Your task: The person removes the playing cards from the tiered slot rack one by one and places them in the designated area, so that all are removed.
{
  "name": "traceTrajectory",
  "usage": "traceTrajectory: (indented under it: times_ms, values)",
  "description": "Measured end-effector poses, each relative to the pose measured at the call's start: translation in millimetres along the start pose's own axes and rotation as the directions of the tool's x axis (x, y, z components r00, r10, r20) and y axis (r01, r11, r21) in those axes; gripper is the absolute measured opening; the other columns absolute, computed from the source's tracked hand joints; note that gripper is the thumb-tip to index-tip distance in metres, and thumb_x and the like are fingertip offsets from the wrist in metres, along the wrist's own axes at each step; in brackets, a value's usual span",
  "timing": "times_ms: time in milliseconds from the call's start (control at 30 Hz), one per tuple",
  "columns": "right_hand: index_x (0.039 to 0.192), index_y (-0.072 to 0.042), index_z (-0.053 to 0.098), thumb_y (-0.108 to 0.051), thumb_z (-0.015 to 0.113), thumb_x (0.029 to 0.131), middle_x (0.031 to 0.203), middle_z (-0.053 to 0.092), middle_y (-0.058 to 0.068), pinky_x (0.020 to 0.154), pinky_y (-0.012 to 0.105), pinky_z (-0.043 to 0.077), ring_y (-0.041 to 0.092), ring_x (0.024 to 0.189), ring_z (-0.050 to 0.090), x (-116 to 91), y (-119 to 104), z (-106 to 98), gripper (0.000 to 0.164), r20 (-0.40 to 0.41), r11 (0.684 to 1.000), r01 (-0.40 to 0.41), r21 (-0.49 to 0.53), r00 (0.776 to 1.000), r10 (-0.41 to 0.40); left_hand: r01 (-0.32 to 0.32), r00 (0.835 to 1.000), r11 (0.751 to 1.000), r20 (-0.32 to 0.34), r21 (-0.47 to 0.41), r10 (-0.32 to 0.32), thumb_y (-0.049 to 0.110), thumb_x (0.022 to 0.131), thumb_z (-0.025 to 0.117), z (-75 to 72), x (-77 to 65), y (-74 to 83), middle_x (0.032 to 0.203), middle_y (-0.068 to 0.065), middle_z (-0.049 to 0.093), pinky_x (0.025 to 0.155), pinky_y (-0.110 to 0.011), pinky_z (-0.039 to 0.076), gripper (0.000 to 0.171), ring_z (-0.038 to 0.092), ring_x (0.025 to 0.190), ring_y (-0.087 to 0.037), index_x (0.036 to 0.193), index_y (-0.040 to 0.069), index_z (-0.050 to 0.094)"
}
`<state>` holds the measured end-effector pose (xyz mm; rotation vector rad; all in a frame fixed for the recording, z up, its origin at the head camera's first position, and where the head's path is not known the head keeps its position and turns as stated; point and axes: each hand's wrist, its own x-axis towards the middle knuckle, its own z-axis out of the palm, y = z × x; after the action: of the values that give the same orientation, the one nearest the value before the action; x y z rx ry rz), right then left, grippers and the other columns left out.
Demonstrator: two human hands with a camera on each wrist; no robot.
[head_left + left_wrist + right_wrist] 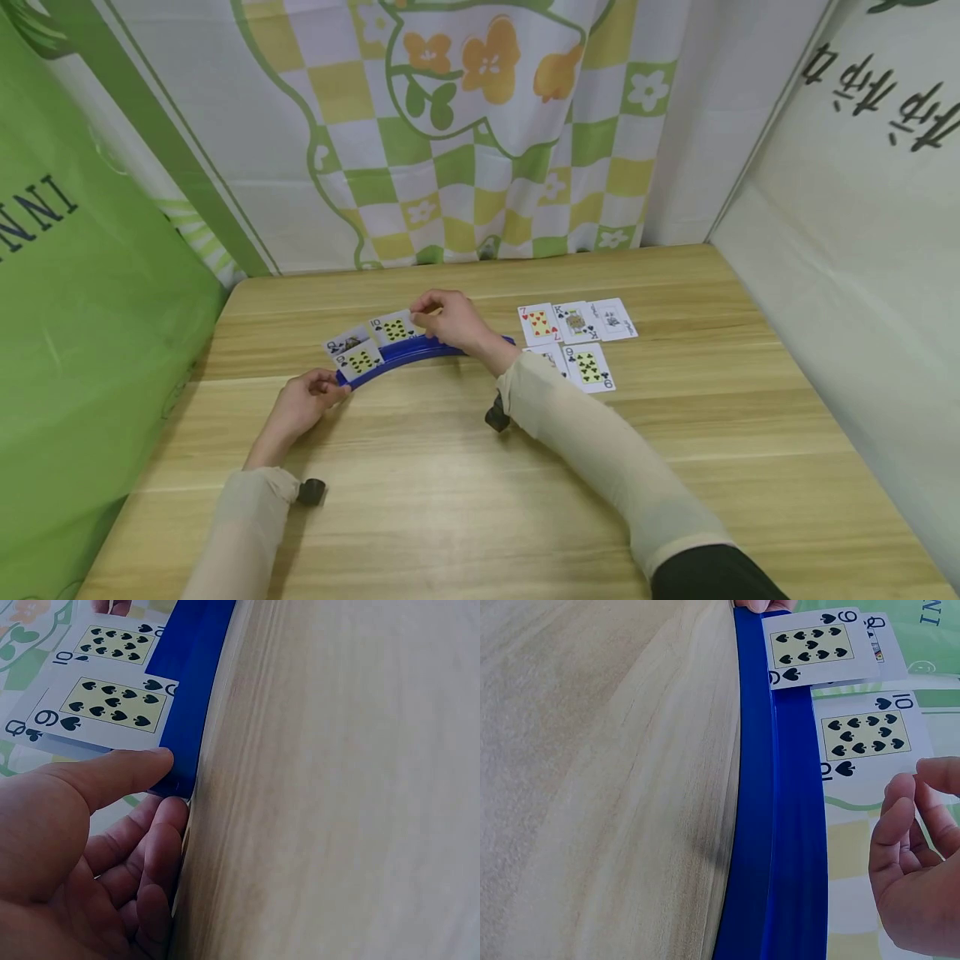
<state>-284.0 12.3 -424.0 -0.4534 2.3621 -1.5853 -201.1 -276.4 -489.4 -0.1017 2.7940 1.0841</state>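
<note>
The blue card rack [412, 353] is gripped by the left hand [302, 406], the ten of spades [866, 735] pinched by the right hand [456, 322]; nine of spades [361, 362] and queen [348, 341] are racked, five cards [588, 367] apparently left.

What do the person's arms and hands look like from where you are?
Both the left hand and right hand are bare, without gloves. A pale beige left sleeve and matching right sleeve reach the wrists; black cloth shows above the right one. Each wrist carries a small black block, left and right. No cables show.
</note>
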Motion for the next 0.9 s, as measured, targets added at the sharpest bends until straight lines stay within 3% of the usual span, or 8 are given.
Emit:
traceTrajectory:
  times_ms: [200,300,533,667,767,900]
  values:
    - [0.111,-0.014,0.066,-0.025,0.062,0.100,0.112,0.065,0.006,0.073,0.045,0.057,0.040,0.094,0.067,1.2,0.1,0.3,0.017,0.002,1.000,0.005,-0.003,1.000,-0.005,-0.004,1.000,1.000,-0.001,-0.002,0.004,0.033,0.093,0.071,-0.6,-0.4,0.4,0.099,-0.012,0.068,0.066,-0.026,0.047,0.040,0.059,0.084,-0.018,0.117,0.001,0.063]
    - [0.111,-0.013,0.066,-0.024,0.063,0.099,0.111,0.065,0.007,0.081,0.054,0.055,0.039,0.094,0.067,1.5,-0.6,0.6,0.016,0.003,1.000,0.002,0.002,1.000,-0.002,-0.001,1.000,1.000,0.004,-0.003,0.001,0.033,0.094,0.071,-0.4,0.1,-0.1,0.100,-0.012,0.068,0.067,-0.026,0.047,0.040,0.058,0.084,-0.018,0.117,0.002,0.063]
    - [0.109,-0.013,0.067,-0.025,0.064,0.099,0.107,0.066,0.006,0.072,0.039,0.057,0.038,0.095,0.068,2.6,-2.0,0.8,0.016,0.005,0.999,0.009,-0.035,1.000,-0.009,0.005,1.000,1.000,0.007,-0.008,-0.005,0.033,0.094,0.070,0.3,0.3,-0.6,0.100,-0.012,0.068,0.067,-0.025,0.048,0.039,0.058,0.083,-0.017,0.116,0.003,0.063]
    - [0.108,-0.014,0.068,-0.026,0.064,0.099,0.105,0.067,0.004,0.063,0.028,0.053,0.028,0.084,0.068,3.0,-2.2,0.4,0.015,0.000,0.997,0.028,-0.074,1.000,-0.028,0.002,1.000,1.000,0.005,-0.011,-0.001,0.035,0.094,0.070,0.6,0.6,-1.0,0.099,-0.012,0.068,0.067,-0.025,0.047,0.040,0.058,0.083,-0.017,0.117,0.003,0.063]
    - [0.107,-0.014,0.068,-0.026,0.064,0.099,0.103,0.068,0.004,0.061,0.025,0.051,0.018,0.076,0.065,3.1,-2.8,-0.8,0.015,-0.013,0.995,0.042,-0.095,0.999,-0.044,-0.001,1.000,1.000,0.007,-0.005,0.001,0.035,0.094,0.070,0.6,0.5,-1.5,0.099,-0.012,0.068,0.068,-0.026,0.047,0.040,0.058,0.084,-0.017,0.117,0.002,0.063]
    - [0.107,-0.013,0.068,-0.025,0.065,0.098,0.103,0.068,0.004,0.062,0.025,0.052,0.015,0.074,0.065,2.8,-4.1,-3.3,0.015,-0.031,0.992,0.058,-0.109,0.998,-0.062,-0.006,1.000,1.000,0.007,0.003,0.006,0.034,0.094,0.070,-0.2,-0.2,-2.2,0.099,-0.012,0.068,0.068,-0.026,0.047,0.039,0.058,0.084,-0.018,0.117,0.002,0.063]
